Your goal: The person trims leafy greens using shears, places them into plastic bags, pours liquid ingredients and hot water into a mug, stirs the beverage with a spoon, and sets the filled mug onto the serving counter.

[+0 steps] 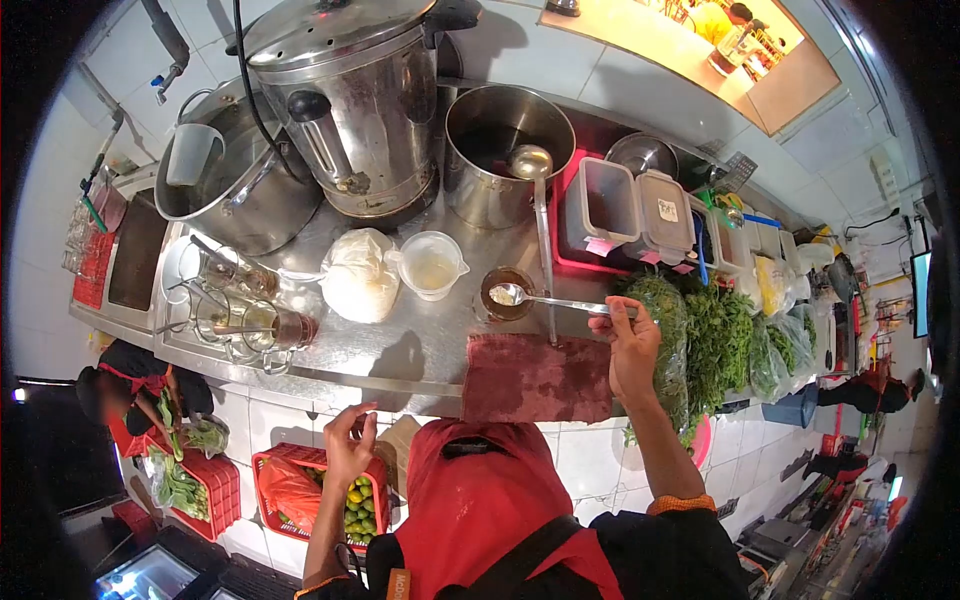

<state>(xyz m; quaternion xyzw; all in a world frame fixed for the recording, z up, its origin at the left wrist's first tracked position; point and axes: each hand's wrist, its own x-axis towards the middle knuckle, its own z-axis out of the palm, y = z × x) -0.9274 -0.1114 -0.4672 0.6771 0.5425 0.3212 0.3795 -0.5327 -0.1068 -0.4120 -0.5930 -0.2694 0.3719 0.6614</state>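
Observation:
My right hand (630, 345) is closed on the handle of a metal spoon (560, 301). The spoon's bowl carries a pale substance and is over a small glass (512, 312) of brown contents. My left hand (350, 445) hangs before the counter's front edge, its fingers loosely curled and apart, with nothing visible in them. Left of the glass stand a clear plastic measuring jug (432, 266) and a plastic bag of white contents (360, 275). A folded dark red cloth (535, 380) lies near my right wrist.
At the back stand a steel pot (490, 190) with a ladle (541, 215), a large urn (350, 120) and another pot (245, 205). Glass mugs (240, 325) sit left; lidded containers (663, 215) and green herbs (720, 330) right. A crate of limes (360, 510) is below. Another person crouches at left.

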